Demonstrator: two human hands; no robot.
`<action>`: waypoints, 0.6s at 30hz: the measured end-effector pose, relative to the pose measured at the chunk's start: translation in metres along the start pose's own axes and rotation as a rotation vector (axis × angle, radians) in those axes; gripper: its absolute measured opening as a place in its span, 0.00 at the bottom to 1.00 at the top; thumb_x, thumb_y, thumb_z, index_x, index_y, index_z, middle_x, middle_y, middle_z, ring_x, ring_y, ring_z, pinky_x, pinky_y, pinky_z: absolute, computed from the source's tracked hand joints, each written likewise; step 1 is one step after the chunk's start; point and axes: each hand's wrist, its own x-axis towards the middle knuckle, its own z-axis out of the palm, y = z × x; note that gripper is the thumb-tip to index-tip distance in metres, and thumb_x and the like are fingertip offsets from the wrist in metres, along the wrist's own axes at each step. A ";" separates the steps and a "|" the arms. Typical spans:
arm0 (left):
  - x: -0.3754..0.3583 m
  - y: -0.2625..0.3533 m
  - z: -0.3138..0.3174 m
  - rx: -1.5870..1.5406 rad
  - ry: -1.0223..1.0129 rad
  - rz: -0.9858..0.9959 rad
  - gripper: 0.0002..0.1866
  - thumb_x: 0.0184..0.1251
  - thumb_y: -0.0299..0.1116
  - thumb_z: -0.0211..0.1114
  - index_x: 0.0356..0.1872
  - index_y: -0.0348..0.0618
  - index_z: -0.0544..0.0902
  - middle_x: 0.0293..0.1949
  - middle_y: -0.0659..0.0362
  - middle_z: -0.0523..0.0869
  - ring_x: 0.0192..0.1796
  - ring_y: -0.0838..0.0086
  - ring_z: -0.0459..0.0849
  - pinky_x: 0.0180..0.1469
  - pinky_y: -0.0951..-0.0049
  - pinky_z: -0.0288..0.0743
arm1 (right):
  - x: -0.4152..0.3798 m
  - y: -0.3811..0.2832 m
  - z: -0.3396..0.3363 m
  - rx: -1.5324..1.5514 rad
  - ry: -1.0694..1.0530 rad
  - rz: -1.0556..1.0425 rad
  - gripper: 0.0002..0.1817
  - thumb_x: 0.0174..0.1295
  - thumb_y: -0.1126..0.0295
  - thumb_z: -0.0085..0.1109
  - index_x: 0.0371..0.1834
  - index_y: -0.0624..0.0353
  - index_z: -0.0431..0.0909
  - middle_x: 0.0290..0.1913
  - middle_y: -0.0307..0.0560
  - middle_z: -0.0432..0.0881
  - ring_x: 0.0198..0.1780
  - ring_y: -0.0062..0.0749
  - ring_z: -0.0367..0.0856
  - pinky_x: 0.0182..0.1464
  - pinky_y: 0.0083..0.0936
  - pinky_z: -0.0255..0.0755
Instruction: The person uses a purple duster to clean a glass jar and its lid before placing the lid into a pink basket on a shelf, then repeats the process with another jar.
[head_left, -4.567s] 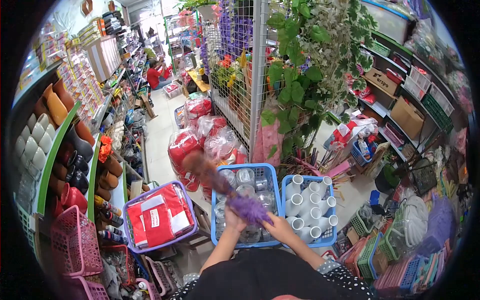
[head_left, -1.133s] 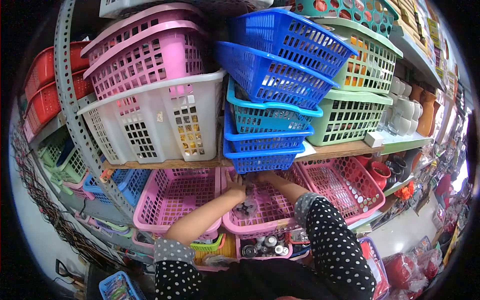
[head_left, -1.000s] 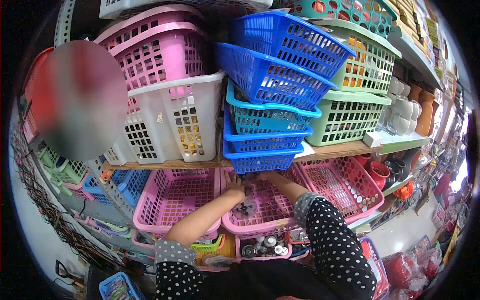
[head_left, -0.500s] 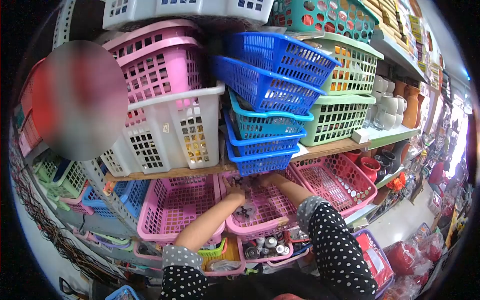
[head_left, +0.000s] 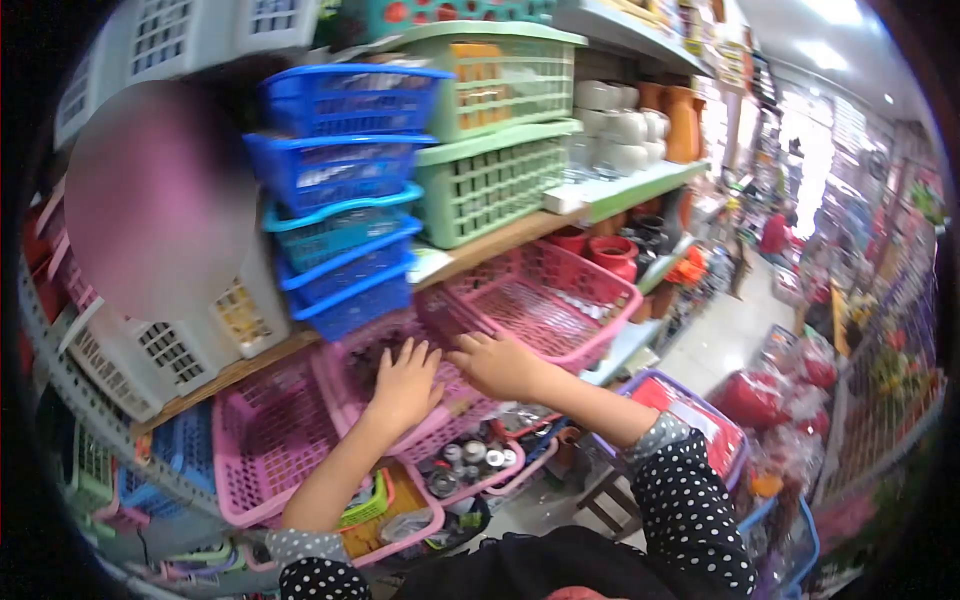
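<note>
The left hand, fingers spread, lies flat on the middle pink basket; the right hand rests open on its rim, gripping nothing. That basket is lattice-walled plastic, rectangular, on the lower shelf between two other pink baskets. Above, on a wooden shelf, stand stacked blue baskets and green ones.

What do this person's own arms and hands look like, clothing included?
Both arms wear black sleeves with white polka dots, pushed up so the forearms are bare. The left hand and right hand are bare: no gloves, rings or watch visible. The torso garment looks plain black.
</note>
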 end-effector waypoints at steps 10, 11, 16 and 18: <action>-0.015 0.226 -0.054 -0.526 0.154 0.399 0.24 0.62 0.39 0.60 0.58 0.39 0.73 0.57 0.50 0.76 0.63 0.55 0.71 0.61 0.58 0.63 | -0.288 -0.061 -0.102 0.122 0.016 0.515 0.25 0.57 0.63 0.59 0.58 0.55 0.69 0.56 0.53 0.71 0.58 0.45 0.71 0.51 0.38 0.70; -0.013 0.255 -0.050 -0.599 0.167 0.445 0.23 0.62 0.38 0.60 0.56 0.39 0.74 0.56 0.50 0.77 0.61 0.55 0.73 0.60 0.59 0.64 | -0.317 -0.069 -0.107 0.129 0.013 0.614 0.25 0.57 0.64 0.59 0.59 0.55 0.68 0.57 0.54 0.70 0.59 0.46 0.71 0.53 0.39 0.70; -0.017 0.407 -0.037 -0.833 0.080 0.754 0.22 0.63 0.37 0.60 0.55 0.37 0.74 0.53 0.49 0.79 0.57 0.58 0.76 0.56 0.60 0.67 | -0.461 -0.124 -0.123 0.117 -0.027 1.079 0.25 0.57 0.64 0.60 0.58 0.56 0.69 0.58 0.55 0.70 0.60 0.47 0.70 0.56 0.41 0.68; -0.025 0.461 -0.035 -0.945 -0.026 0.869 0.21 0.63 0.37 0.60 0.54 0.37 0.75 0.53 0.49 0.79 0.57 0.58 0.76 0.55 0.60 0.68 | -0.513 -0.149 -0.116 0.056 0.038 1.231 0.23 0.57 0.62 0.59 0.55 0.56 0.71 0.54 0.54 0.72 0.57 0.47 0.72 0.51 0.41 0.70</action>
